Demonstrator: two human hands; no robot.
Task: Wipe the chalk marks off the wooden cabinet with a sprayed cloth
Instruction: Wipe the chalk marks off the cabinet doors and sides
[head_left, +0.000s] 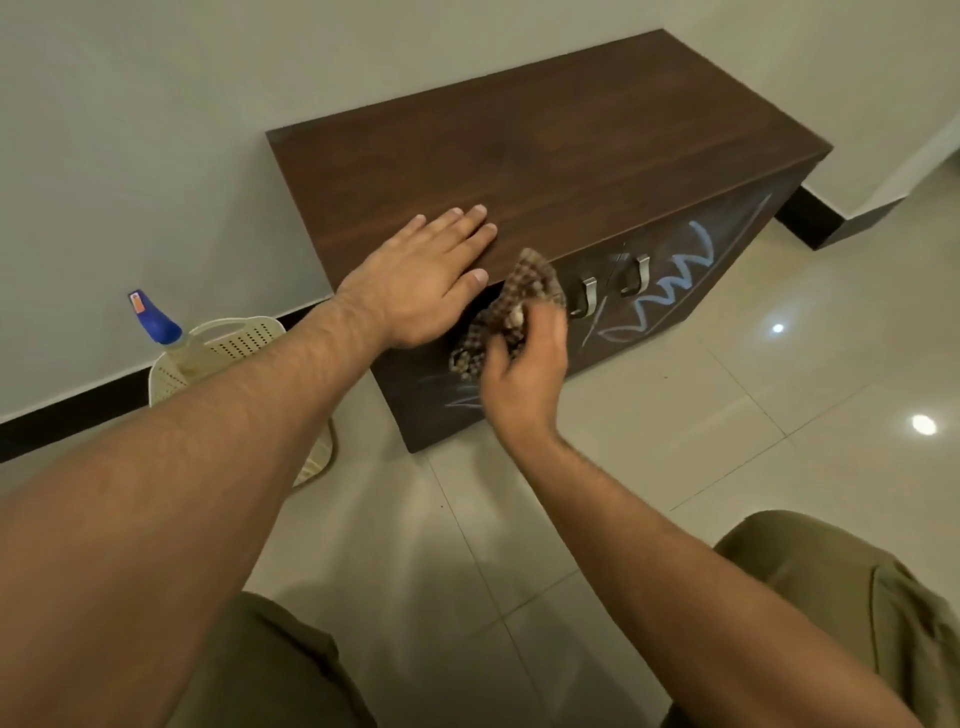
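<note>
A low dark wooden cabinet (545, 135) stands against the wall. Its front doors carry blue and white chalk marks (670, 280) on the right door and fainter chalk lines (462, 397) low on the left door. My left hand (421, 275) lies flat with straight fingers on the cabinet's top front edge. My right hand (524, 364) grips a crumpled brown checked cloth (519, 296) against the left door, just left of the two metal handles (613, 286).
A spray bottle with a blue nozzle (156, 322) stands in a cream perforated plastic basket (234, 343) on the floor left of the cabinet. The floor is glossy beige tile (727, 415). My knees in olive trousers (857, 582) fill the bottom of the view.
</note>
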